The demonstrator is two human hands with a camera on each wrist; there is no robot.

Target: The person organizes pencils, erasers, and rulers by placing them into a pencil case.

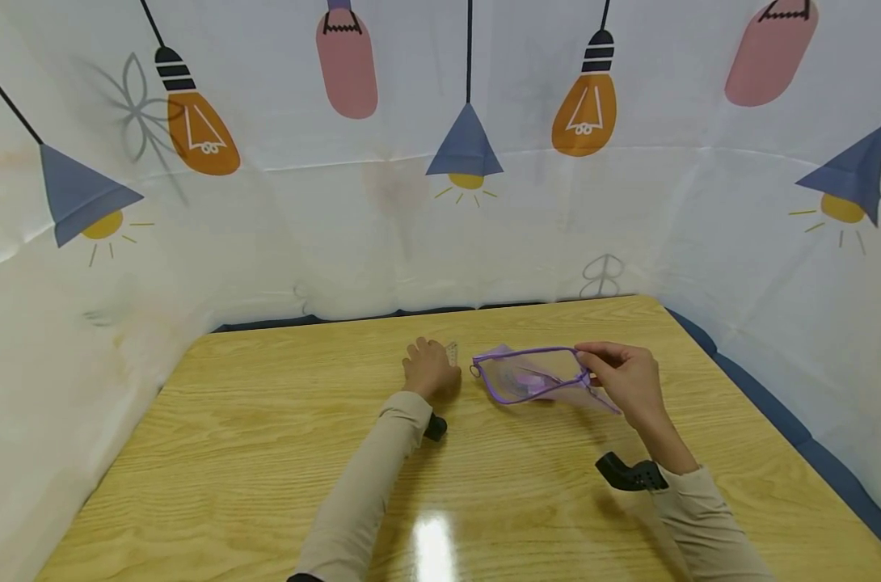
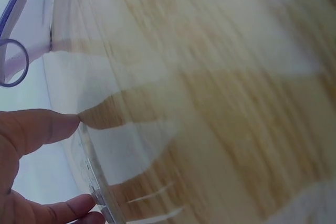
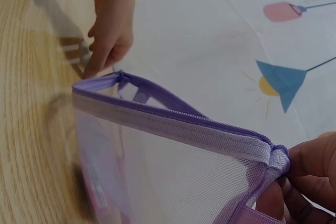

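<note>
A see-through mesh zipper pouch [image 1: 535,376] with purple edging is tilted above the table, its mouth spread wide. My right hand [image 1: 625,380] pinches its right corner by the zipper end, as the right wrist view [image 3: 310,177] also shows. Inside lies a pinkish-purple item [image 1: 531,383], blurred by the mesh. To the pouch's left, my left hand [image 1: 429,369] is low over the tabletop. Its thumb and fingers grip the edge of a thin clear ruler-like piece [image 1: 452,353] with markings. In the left wrist view this clear piece [image 2: 97,174] shows edge-on; its full shape is hidden.
The wood-grain table [image 1: 266,453] spreads around both hands. A white curtain [image 1: 302,226] printed with lamps and bulbs stands behind the table's back edge. A small ring [image 1: 474,371] hangs at the pouch's left corner. Black wrist mounts [image 1: 630,473] stick out below the hands.
</note>
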